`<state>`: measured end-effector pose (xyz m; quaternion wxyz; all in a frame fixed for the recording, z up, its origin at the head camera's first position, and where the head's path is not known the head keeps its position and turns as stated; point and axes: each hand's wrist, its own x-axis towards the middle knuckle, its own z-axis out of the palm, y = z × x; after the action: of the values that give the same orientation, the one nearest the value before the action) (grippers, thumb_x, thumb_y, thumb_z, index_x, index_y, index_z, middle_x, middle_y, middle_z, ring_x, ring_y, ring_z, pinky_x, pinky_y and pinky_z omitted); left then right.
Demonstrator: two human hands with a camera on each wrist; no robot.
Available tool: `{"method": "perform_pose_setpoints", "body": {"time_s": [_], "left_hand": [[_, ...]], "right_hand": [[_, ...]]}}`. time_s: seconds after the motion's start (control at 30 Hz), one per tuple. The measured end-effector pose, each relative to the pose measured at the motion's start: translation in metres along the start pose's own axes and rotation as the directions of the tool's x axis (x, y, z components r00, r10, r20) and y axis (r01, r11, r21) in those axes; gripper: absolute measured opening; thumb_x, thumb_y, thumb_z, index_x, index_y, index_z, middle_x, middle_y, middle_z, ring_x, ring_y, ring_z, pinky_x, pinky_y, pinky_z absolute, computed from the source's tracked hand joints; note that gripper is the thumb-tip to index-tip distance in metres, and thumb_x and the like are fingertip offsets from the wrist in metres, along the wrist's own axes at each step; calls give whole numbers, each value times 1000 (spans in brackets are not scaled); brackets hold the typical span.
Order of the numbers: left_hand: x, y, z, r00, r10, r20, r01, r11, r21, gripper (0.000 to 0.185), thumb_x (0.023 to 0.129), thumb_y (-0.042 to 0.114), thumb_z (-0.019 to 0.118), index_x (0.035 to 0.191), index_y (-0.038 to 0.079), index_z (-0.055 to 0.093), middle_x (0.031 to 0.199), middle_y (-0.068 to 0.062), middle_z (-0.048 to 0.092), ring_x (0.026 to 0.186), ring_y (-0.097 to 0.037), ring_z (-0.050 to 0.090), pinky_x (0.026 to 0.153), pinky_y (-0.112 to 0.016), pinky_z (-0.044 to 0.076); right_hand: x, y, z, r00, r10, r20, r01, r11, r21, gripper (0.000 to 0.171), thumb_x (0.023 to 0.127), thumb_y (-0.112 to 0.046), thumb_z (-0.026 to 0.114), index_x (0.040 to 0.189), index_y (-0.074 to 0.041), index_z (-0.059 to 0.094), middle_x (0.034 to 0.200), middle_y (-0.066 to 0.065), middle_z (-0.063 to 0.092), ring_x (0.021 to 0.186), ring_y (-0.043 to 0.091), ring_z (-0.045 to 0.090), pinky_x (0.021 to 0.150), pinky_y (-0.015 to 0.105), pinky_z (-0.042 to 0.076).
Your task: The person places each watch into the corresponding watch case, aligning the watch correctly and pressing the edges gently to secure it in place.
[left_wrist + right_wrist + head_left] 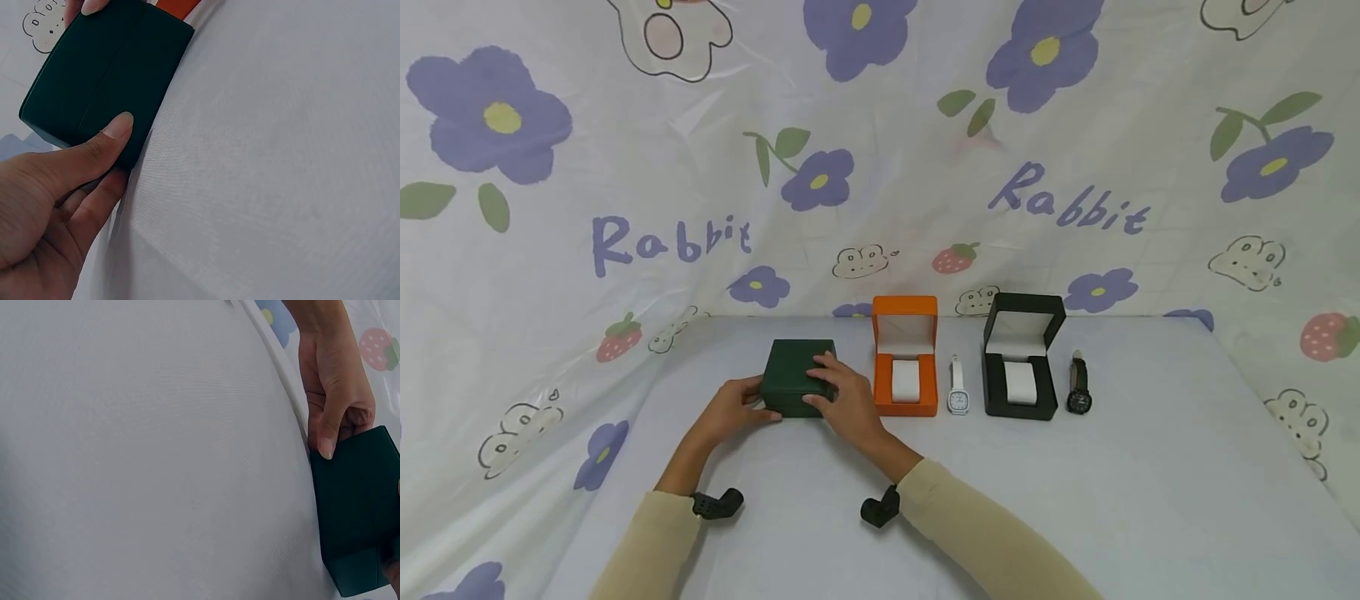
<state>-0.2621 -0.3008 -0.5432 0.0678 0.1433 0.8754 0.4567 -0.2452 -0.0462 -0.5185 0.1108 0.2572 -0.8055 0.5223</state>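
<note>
A closed dark green box (786, 360) stands on the white-covered table, left of the other boxes. My left hand (730, 408) grips its left front corner, thumb on the front face and fingers on the left side. In the left wrist view that thumb (119, 127) presses low on the box, below the lid seam. My right hand (852, 407) holds the lid at the right, its thumb at the front edge and its fingers over the top. Only bits of the right hand show at the right wrist view's edge. The box's inside is hidden.
Right of the green box stand an open orange box (928, 392) with a white cushion (906, 381), a white watch (957, 398), an open black box (1045, 389) with a white cushion (1020, 383), and a black watch (1078, 398). A printed cloth (880, 208) hangs behind.
</note>
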Motion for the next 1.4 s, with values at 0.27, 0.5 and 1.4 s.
{"method": "perform_pose_setpoints", "body": {"time_s": [0.27,0.5,1.4], "left_hand": [[-2,1,-1,1000,-10,2,10,1000,18,79,81,14,87,147,-5,48,145,-23,53,131,-41,53,110,-53,44],[-8,6,-6,999,9,50,-8,1000,-24,97,80,26,89,158,5,34,156,-18,42,138,-37,48,112,-51,41],[-14,77,-1,987,134,-85,-120,981,153,93,84,40,84,160,21,34,166,-15,25,152,-39,21,114,-72,24]], "right_hand": [[1,-4,-6,999,-24,46,25,1000,-9,39,88,-6,80,125,3,70,147,17,54,146,32,38,117,42,35],[5,-7,-22,980,-13,199,40,991,-130,42,93,-15,76,132,-5,67,153,13,49,147,29,37,119,44,34],[-18,-33,-109,989,40,143,-29,997,-76,26,94,-13,75,119,-12,76,126,3,70,119,20,63,97,39,56]]}}
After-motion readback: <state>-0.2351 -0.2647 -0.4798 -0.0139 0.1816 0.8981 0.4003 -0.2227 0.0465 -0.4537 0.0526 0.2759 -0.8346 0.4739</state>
